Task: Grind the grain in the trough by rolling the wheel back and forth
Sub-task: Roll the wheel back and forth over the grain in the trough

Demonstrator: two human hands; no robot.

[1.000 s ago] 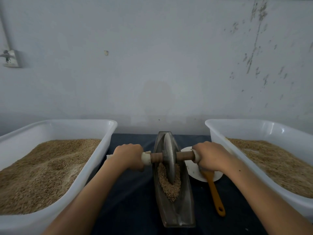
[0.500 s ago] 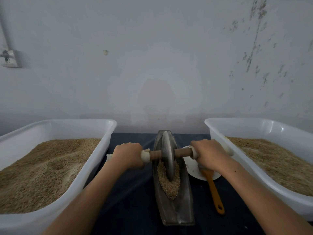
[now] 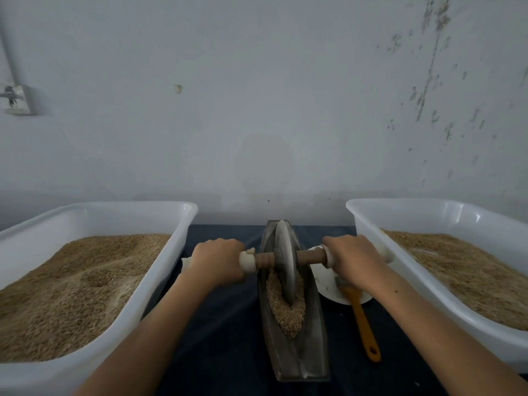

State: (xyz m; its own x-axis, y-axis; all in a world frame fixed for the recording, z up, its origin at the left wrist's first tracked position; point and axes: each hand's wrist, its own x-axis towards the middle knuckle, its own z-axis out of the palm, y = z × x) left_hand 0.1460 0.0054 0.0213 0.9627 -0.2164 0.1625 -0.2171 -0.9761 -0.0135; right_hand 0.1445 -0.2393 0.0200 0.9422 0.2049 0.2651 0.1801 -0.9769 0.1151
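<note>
A dark boat-shaped trough (image 3: 310, 350) lies lengthwise on the dark table in front of me. Brown grain (image 3: 287, 312) fills its middle and near part. A grey metal wheel (image 3: 284, 261) stands upright in the trough's far half, its lower edge sunk in the grain. A wooden axle (image 3: 310, 256) runs through the wheel, with white ends. My left hand (image 3: 217, 262) grips the axle's left end. My right hand (image 3: 353, 261) grips the right end.
Two white plastic tubs of grain flank the trough, the left tub (image 3: 183, 224) and the right tub (image 3: 360, 221). A white plate (image 3: 325, 284) with an orange-handled brush (image 3: 364, 330) lies right of the trough, partly under my right hand. A wall stands close behind.
Both hands have pushed the wheel away from me along the trough toward its far end, uncovering more grain on the near side.
</note>
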